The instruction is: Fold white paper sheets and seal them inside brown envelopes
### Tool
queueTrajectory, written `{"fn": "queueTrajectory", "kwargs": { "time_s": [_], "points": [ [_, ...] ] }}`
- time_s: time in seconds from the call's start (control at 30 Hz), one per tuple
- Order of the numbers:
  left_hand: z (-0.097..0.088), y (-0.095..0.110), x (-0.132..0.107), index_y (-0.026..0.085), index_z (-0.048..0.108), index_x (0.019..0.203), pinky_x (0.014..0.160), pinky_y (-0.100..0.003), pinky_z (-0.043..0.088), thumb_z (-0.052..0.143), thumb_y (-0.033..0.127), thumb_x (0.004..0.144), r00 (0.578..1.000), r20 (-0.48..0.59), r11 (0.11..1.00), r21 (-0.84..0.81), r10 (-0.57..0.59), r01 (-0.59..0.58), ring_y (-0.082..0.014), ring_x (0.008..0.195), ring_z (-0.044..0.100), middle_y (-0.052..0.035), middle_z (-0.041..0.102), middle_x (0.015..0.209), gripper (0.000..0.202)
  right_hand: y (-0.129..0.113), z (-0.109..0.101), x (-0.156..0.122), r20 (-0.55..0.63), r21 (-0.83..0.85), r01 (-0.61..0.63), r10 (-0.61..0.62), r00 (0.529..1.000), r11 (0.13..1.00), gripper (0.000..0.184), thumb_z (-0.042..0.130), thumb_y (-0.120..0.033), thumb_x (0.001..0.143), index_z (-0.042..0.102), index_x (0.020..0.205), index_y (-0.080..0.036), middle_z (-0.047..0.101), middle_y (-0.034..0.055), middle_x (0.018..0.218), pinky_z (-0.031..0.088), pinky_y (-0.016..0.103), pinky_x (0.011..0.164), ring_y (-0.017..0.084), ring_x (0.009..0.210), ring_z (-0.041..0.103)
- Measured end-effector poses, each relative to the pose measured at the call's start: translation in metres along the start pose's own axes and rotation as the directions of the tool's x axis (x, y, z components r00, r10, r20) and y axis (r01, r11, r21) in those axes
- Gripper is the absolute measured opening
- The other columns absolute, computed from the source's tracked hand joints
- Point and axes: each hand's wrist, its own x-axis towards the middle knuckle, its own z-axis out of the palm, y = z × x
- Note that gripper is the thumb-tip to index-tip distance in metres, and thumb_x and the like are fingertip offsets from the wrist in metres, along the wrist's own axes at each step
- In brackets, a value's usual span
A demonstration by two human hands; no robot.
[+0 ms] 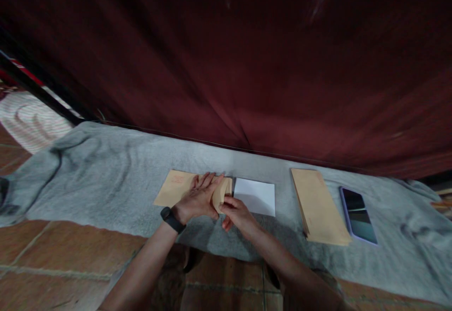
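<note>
A tan paper envelope [172, 189] with small reddish print near its left end lies flat on the grey cloth. My left hand [202, 199], wearing a black wristwatch, is spread across the envelope and presses it down with fingers apart. At the envelope's right end, my right hand [237, 211] pinches the edge of its flap between thumb and fingers; the flap is partly lifted and curved. Just right of the envelope is a white sheet of paper [257, 195], its lower left corner close behind my right hand.
A stack of tan envelopes [319, 207] lies farther right, beside a phone [360, 216] in a purple case. The grey cloth [106, 174] covers a long, low surface. Behind it hangs a dark red curtain [247, 66]. Brown floor tiles [77, 249] show along the near side.
</note>
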Motion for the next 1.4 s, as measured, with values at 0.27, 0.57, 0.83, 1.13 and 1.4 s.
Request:
{"fn": "queueTrajectory", "kwargs": {
  "time_s": [0.27,0.57,0.83,1.13,1.4],
  "points": [
    [-0.008,-0.002,-0.005,0.03,0.004,0.162,0.122,-0.06,0.008,0.083,0.055,0.057,0.992,0.085,0.993,-0.079,0.09,-0.083,-0.0357,0.156,0.009,-0.0134,0.016,0.169,0.134,0.01,-0.003,-0.007,-0.047,0.024,0.093,-0.092,0.995,0.995,0.034,0.066,-0.052,0.075,0.058,0.086,-0.021,0.05,-0.0088,0.05,0.034,0.019,0.035,0.009,0.037,0.049],
    [-0.008,0.005,-0.014,0.029,0.008,0.162,0.122,-0.062,0.001,0.081,0.049,0.063,0.995,-0.028,0.996,0.003,0.092,-0.092,-0.0369,0.154,0.015,-0.0148,0.022,0.167,0.125,0.005,-0.029,-0.02,-0.019,-0.138,0.202,-0.207,0.978,0.97,0.037,0.059,-0.059,0.08,0.05,0.077,-0.024,0.049,-0.009,0.043,0.038,0.019,0.038,0.009,0.035,0.047],
    [-0.01,0.014,-0.01,0.028,0.013,0.162,0.121,-0.064,-0.003,0.08,0.051,0.068,0.968,-0.226,0.99,0.118,0.108,-0.083,-0.0383,0.152,0.021,-0.0178,0.03,0.162,0.117,-0.002,-0.035,-0.017,-0.046,-0.075,0.2,-0.204,0.978,0.977,0.032,0.068,-0.054,0.078,0.059,0.082,-0.023,0.056,-0.0059,0.05,0.044,0.022,0.041,0.012,0.041,0.055],
    [-0.014,0.031,-0.011,0.028,0.012,0.162,0.121,-0.065,-0.003,0.079,0.047,0.075,0.947,-0.293,0.983,0.16,0.13,-0.086,-0.0381,0.15,0.025,-0.0182,0.034,0.159,0.111,-0.019,-0.048,-0.026,-0.064,-0.149,0.204,-0.215,0.975,0.968,0.031,0.067,-0.05,0.074,0.061,0.087,-0.022,0.053,-0.0075,0.049,0.036,0.022,0.039,0.011,0.039,0.047],
    [-0.016,0.033,-0.011,0.028,0.009,0.162,0.121,-0.066,-0.001,0.078,0.047,0.077,0.938,-0.3,0.975,0.19,0.172,-0.117,-0.038,0.151,0.024,-0.017,0.034,0.16,0.11,-0.014,-0.051,-0.025,-0.033,-0.231,0.184,-0.197,0.98,0.955,0.032,0.064,-0.051,0.077,0.064,0.089,-0.021,0.052,-0.006,0.047,0.035,0.024,0.041,0.013,0.041,0.048]
  ]
}}
